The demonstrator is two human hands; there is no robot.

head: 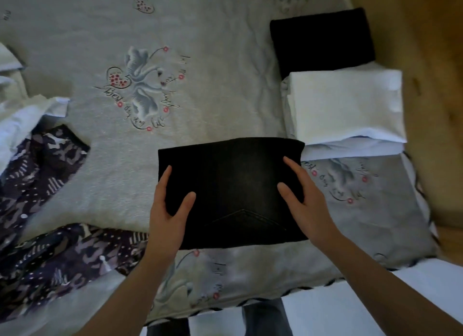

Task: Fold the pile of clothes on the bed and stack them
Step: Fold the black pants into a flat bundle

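Note:
A folded black pair of jeans (230, 185), back pocket stitching showing, sits in a neat rectangle near the front of the bed. My left hand (169, 210) grips its left edge, thumb on top. My right hand (302, 200) grips its right edge the same way. To the right lies a stack of folded white garments (348, 105), and behind it a folded black garment (320, 39). Unfolded clothes lie at the left: a dark purple patterned piece (50, 210) and white pieces (22, 120).
The grey bedspread (188, 47) with printed flowers and writing covers the bed. The bed's right edge borders a wooden floor (431, 59). A white surface (413, 298) shows below the bed's front edge.

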